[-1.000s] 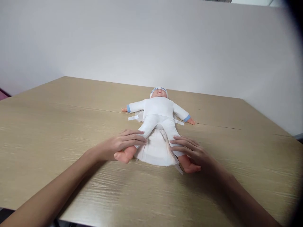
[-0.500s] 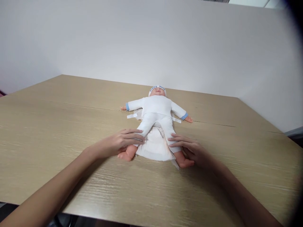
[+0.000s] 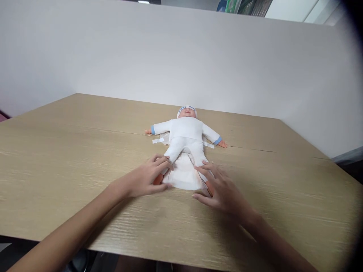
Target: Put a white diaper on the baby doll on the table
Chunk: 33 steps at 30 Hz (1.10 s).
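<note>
**Two hands at a baby doll's legs on a wooden table**

A plain white wall (image 3: 181,56) fills the upper half of the view, meeting a second white wall at a corner on the left. Above its top edge, a strip of ceiling and some coloured shapes show, too blurred to identify.

Below the wall, a large table (image 3: 70,151) with a pale wood-grain top stretches across the whole width. A thin seam runs across its surface from left to right, passing under the doll.

A baby doll (image 3: 185,130) lies on its back near the middle of the table, head toward the wall, arms spread wide. It wears a white suit with blue cuffs and a white cap. An open white diaper (image 3: 185,173) lies under its hips and spreads out between its legs, with fastening tabs sticking out on both sides of the waist.

The left hand (image 3: 147,177) curls loosely around the doll's lower leg on the left of the view, thumb resting at the diaper's near edge. The right hand (image 3: 221,190) lies open, fingers spread, over the doll's other lower leg and foot.
</note>
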Tool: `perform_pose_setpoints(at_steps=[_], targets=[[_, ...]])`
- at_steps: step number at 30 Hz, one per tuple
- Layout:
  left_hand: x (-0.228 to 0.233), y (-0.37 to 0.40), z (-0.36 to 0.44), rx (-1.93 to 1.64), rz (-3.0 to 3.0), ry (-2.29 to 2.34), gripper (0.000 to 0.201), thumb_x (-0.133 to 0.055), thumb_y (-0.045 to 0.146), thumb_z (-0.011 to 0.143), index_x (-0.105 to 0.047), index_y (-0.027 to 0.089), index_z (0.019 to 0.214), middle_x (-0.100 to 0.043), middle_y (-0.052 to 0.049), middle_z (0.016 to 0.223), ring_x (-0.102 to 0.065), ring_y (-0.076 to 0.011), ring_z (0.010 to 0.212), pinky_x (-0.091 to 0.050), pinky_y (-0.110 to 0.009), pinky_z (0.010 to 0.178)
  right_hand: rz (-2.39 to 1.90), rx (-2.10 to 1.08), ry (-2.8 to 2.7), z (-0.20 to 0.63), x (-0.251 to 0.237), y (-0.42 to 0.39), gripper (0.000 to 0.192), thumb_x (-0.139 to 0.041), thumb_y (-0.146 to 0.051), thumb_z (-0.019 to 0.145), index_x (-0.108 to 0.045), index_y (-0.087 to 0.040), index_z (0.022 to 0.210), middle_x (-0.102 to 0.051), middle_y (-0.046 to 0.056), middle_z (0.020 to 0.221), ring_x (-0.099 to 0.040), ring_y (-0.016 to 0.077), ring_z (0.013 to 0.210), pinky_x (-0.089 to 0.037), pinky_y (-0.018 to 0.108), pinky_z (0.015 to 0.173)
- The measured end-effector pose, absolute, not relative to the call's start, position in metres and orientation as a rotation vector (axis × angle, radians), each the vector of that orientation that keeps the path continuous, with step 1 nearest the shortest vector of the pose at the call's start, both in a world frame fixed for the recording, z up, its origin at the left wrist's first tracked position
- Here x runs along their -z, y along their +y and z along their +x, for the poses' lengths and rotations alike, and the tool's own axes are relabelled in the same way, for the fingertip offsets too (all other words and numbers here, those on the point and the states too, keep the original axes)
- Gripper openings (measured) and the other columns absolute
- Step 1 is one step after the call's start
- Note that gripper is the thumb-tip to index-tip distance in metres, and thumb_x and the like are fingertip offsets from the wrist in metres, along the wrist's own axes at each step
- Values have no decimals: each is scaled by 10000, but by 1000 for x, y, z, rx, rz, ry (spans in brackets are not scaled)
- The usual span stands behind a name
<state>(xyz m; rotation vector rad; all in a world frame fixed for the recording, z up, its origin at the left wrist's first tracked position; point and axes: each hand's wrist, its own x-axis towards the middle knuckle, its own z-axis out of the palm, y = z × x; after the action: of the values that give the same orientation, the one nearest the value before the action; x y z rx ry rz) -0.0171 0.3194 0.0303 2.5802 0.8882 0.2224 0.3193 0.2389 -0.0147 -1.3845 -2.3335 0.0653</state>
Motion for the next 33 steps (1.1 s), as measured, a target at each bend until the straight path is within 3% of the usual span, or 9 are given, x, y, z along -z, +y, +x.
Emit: perform_pose_setpoints(at_steps=[3, 7, 10, 13, 17, 19, 24, 29, 33], targets=[[-20, 306, 0, -241, 2655, 1005, 768, -720, 735, 893, -577, 246, 1467, -588, -109, 1525, -427, -375, 1490, -473, -579, 1243, -1413, 123, -2302, 307, 27, 236, 573, -655, -365, 1022, -561, -300, 1584, -623, 81, 1483, -509, 276, 1568, -519, 522, 1290], [-13, 303, 10, -282, 2647, 1139, 313, -620, 421, 1006, -644, 201, 1228, -647, -95, 1386, -442, -347, 1438, -455, -552, 1207, -1430, 128, -2243, 307, 25, 246, 383, -523, -172, 1049, -709, -282, 1365, -688, 53, 1354, -594, 230, 1447, -520, 441, 1218], [-26, 318, 10, -368, 2467, 1163, 200, -571, 356, 1015, -650, 204, 1118, -684, -69, 1203, -520, -277, 1284, -492, -434, 1072, -1456, -97, -2141, 313, 12, 266, 277, -492, -272, 1092, -750, -231, 1185, -726, 55, 1188, -661, 191, 1165, -525, 333, 973], [-48, 347, 13, -506, 2278, 1142, 402, -518, 567, 1049, -648, 188, 1078, -685, -58, 1109, -583, -212, 1072, -490, -358, 950, -1409, -344, -1951, 316, -4, 297, 391, -457, -442, 1116, -732, -180, 1026, -703, 62, 1031, -615, 149, 963, -474, 291, 876], [-69, 404, 31, -698, 2227, 1129, 537, -481, 683, 1028, -616, 163, 1038, -661, -59, 1077, -568, -194, 1033, -478, -337, 969, -1284, -363, -1744, 316, -23, 354, 449, -455, -514, 1083, -725, -155, 1086, -697, 92, 1198, -624, 173, 1172, -465, 307, 1092], [-70, 436, 41, -767, 2143, 1151, 554, -472, 695, 1017, -604, 158, 1022, -649, -62, 1040, -556, -189, 1004, -472, -335, 963, -1318, -395, -1680, 314, -27, 386, 504, -451, -565, 1052, -727, -147, 1114, -706, 104, 1222, -621, 195, 1179, -462, 332, 1119], [-45, 495, 56, -811, 1664, 1096, 589, -662, 713, 904, -667, 157, 1098, -731, -98, 1067, -626, -219, 1028, -512, -331, 983, -1386, -905, -1385, 310, -16, 444, 541, -529, -606, 948, -720, -148, 1163, -736, 84, 1308, -634, 193, 1223, -498, 320, 1166], [-13, 490, 49, -759, 1304, 946, 691, -872, 671, 724, -686, 133, 1116, -755, -93, 1074, -692, -199, 1019, -529, -285, 929, -1362, -1073, -1344, 310, -3, 427, 602, -621, -682, 855, -744, -159, 1125, -750, 83, 1302, -658, 206, 1240, -544, 323, 1161], [-15, 458, 36, -612, 1264, 878, 662, -848, 697, 768, -703, 136, 1090, -756, -98, 1032, -706, -196, 956, -563, -306, 878, -1370, -1140, -1403, 317, -7, 387, 645, -663, -749, 888, -768, -177, 1166, -777, 84, 1148, -690, 222, 1211, -557, 333, 1147]])
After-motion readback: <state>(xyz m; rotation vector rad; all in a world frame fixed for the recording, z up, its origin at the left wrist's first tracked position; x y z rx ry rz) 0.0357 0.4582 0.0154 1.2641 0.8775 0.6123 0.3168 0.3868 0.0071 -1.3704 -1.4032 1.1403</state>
